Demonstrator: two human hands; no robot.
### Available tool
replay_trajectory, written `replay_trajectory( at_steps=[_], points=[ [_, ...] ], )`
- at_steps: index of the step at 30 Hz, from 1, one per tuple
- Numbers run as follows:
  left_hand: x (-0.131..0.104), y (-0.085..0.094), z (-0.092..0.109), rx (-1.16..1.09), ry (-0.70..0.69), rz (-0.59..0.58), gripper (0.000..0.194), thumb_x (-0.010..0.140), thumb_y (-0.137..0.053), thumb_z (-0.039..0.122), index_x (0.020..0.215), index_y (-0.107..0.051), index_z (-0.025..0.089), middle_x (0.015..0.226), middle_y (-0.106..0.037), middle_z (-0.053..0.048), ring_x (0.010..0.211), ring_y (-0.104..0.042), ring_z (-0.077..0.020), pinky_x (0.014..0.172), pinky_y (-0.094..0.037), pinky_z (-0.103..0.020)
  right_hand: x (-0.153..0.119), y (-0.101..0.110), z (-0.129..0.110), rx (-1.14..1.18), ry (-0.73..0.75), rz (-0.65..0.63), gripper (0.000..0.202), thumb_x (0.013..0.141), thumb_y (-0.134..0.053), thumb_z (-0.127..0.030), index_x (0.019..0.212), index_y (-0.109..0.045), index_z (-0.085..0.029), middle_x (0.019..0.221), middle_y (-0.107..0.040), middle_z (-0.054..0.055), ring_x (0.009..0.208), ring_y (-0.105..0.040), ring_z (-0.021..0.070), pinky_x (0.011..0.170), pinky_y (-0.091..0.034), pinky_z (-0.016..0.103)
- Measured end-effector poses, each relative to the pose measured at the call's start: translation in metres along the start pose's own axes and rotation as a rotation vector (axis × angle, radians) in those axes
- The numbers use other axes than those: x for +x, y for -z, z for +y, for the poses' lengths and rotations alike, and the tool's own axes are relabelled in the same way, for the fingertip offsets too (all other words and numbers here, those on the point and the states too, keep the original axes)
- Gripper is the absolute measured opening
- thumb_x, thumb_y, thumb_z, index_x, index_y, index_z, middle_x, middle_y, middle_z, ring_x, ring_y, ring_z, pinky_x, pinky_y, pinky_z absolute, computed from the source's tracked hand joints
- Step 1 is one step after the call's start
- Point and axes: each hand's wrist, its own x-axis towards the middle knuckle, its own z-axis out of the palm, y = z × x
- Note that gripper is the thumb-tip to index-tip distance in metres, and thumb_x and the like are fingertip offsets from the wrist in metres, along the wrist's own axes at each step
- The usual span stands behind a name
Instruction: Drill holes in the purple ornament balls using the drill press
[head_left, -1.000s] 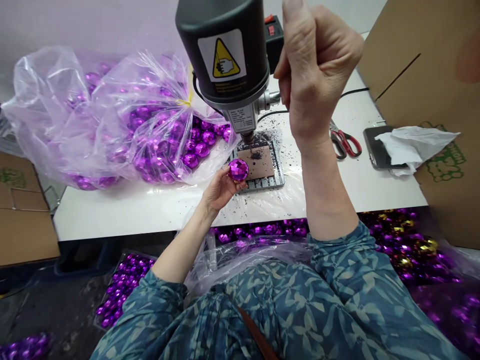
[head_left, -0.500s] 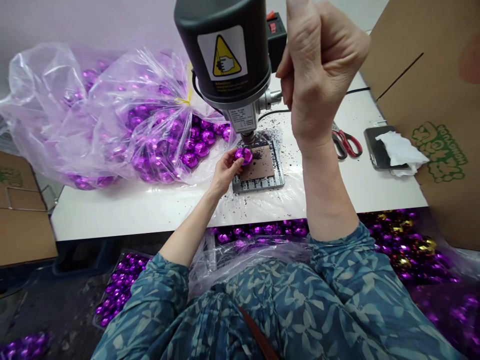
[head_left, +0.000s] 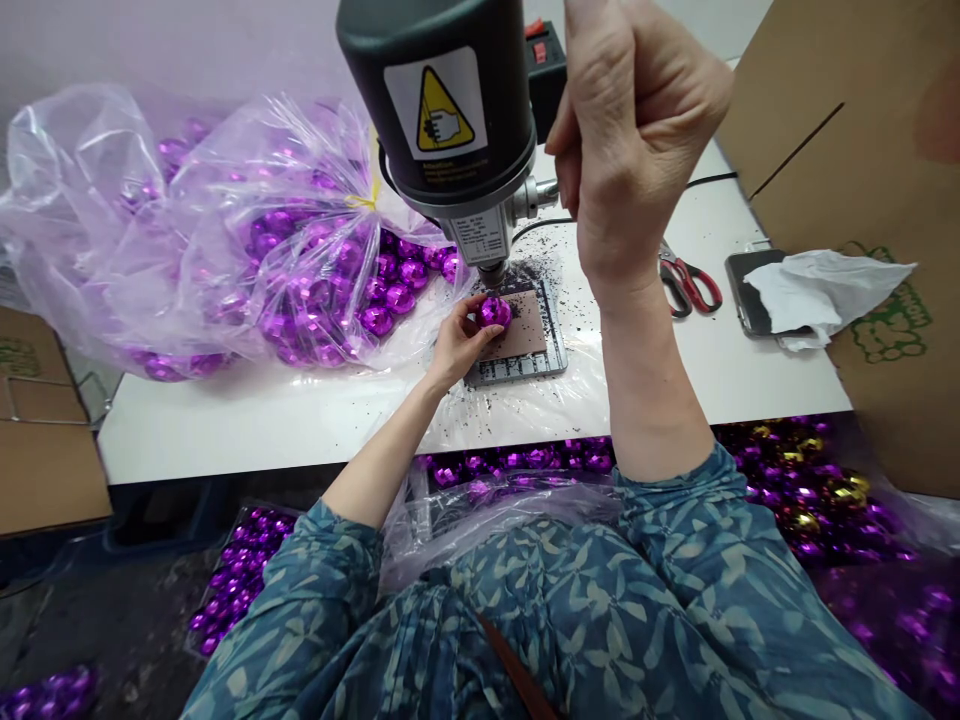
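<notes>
Between the thumb and fingers of my left hand (head_left: 463, 340) is a shiny purple faceted ball (head_left: 494, 313). It sits under the chuck (head_left: 492, 272) of a black bench drill press (head_left: 442, 110), over a brown board (head_left: 523, 328) on the grey metal base (head_left: 517, 370). My right hand (head_left: 637, 130) is raised beside the drill, closed in a fist on what looks like its feed lever; the fingers hide most of it. Dark shavings lie around the base.
A tied clear bag (head_left: 225, 230) of purple balls fills the table's left side. Red-handled scissors (head_left: 697, 285) and a phone (head_left: 750, 290) under white tissue (head_left: 817, 285) lie right. Cardboard boxes (head_left: 862, 130) flank the table (head_left: 247, 425). More balls (head_left: 810, 490) are below its front edge.
My left hand has moved the purple ball slightly right, under the chuck. The tissue's right end has lifted and spread outward. My right hand stays raised at the drill.
</notes>
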Motion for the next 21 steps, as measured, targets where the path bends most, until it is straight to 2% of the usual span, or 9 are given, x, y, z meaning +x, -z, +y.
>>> replay_trajectory(
  at_steps=[3,5,8,11,16,19,21],
  points=[
    [-0.004,-0.004,0.004,0.124,-0.058,0.006,0.056,0.065,-0.098,0.022,0.116,-0.074,0.022,0.104,-0.071,-0.006,0.101,-0.064,-0.0246,0.091,-0.053,-0.036,-0.001,0.001,-0.003,-0.034,-0.034,-0.009,0.069,0.098,-0.025,-0.078,0.060,-0.027,-0.021,0.051,-0.027,-0.002,0.048,-0.027,0.0041,0.057,-0.037,0.027],
    [-0.006,-0.006,0.004,0.188,-0.130,0.010,0.056,0.064,-0.099,0.022,0.114,-0.073,0.022,0.110,-0.069,-0.007,0.109,-0.063,-0.0274,0.099,-0.053,-0.041,-0.001,0.002,-0.004,-0.068,-0.054,-0.023,0.071,0.097,-0.022,-0.081,0.062,-0.029,-0.020,0.052,-0.028,-0.002,0.047,-0.026,0.0032,0.058,-0.036,0.026],
    [-0.005,-0.011,0.000,0.219,-0.202,0.002,0.055,0.066,-0.100,0.024,0.113,-0.072,0.023,0.119,-0.067,-0.008,0.125,-0.060,-0.0318,0.116,-0.047,-0.048,-0.001,0.003,-0.003,-0.004,-0.053,-0.026,0.072,0.096,-0.031,-0.083,0.061,-0.031,-0.020,0.051,-0.028,-0.003,0.046,-0.025,0.0031,0.055,-0.032,0.027],
    [-0.004,-0.014,-0.008,0.174,-0.200,-0.035,0.056,0.071,-0.098,0.030,0.119,-0.070,0.023,0.128,-0.069,-0.009,0.135,-0.058,-0.0327,0.128,-0.039,-0.051,-0.001,0.003,-0.001,0.107,-0.029,-0.008,0.071,0.095,-0.038,-0.082,0.059,-0.031,-0.020,0.049,-0.027,-0.003,0.045,-0.027,0.0037,0.054,-0.030,0.029],
    [-0.003,-0.016,-0.022,0.100,-0.162,-0.063,0.067,0.073,-0.098,0.041,0.130,-0.067,0.025,0.139,-0.069,-0.011,0.145,-0.055,-0.0337,0.129,-0.040,-0.054,0.000,0.003,0.001,0.025,-0.027,-0.024,0.066,0.099,-0.037,-0.074,0.061,-0.030,-0.021,0.049,-0.031,-0.003,0.043,-0.023,0.0033,0.052,-0.030,0.028],
    [-0.002,-0.016,-0.026,0.084,-0.154,-0.079,0.068,0.074,-0.098,0.041,0.132,-0.067,0.025,0.142,-0.068,-0.011,0.148,-0.053,-0.0340,0.130,-0.039,-0.056,0.000,0.004,0.001,0.017,-0.011,-0.014,0.061,0.105,-0.041,-0.060,0.060,-0.029,-0.020,0.049,-0.032,-0.003,0.043,-0.023,0.0028,0.053,-0.031,0.027],
    [-0.001,-0.015,-0.028,0.085,-0.165,-0.068,0.068,0.074,-0.098,0.038,0.133,-0.067,0.024,0.140,-0.069,-0.012,0.145,-0.057,-0.0329,0.131,-0.038,-0.055,-0.001,0.005,-0.002,-0.009,-0.015,-0.011,0.061,0.105,-0.043,-0.056,0.060,-0.030,-0.018,0.049,-0.032,-0.004,0.043,-0.024,0.0016,0.054,-0.032,0.025]
  ],
)
